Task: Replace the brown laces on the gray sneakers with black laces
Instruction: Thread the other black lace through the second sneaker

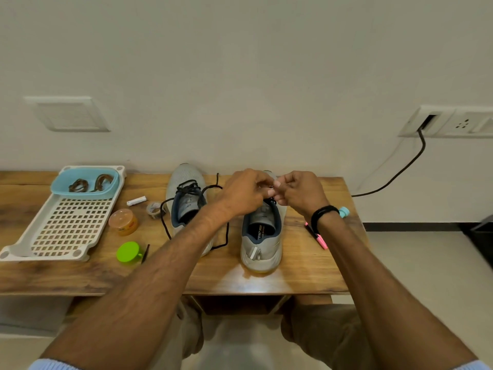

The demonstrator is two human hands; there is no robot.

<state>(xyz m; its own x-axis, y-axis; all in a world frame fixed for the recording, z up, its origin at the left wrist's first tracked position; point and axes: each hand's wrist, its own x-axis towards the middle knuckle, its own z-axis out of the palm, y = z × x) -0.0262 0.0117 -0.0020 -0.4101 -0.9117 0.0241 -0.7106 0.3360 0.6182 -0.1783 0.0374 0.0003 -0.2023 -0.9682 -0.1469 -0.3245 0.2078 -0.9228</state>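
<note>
Two gray sneakers stand on the wooden table, heels toward me. The left sneaker (184, 198) carries a black lace (192, 186) threaded through its eyelets, with long loose ends looping over the table. Above the front of the right sneaker (262, 244), my left hand (244, 192) and my right hand (298, 192) meet with curled fingers, pinching a black lace of which only a short bit (270, 201) shows. The brown laces (89, 182) lie coiled in a light blue bowl (85, 193) at the far left.
The bowl sits on a white perforated tray (64, 225). Between tray and left sneaker lie a small white tube (136, 201), a tape roll (154, 209), an orange jar (123, 221) and a green lid (128, 252). A pink marker (317, 236) lies right of the shoes. A black cable (400, 169) hangs from the wall socket.
</note>
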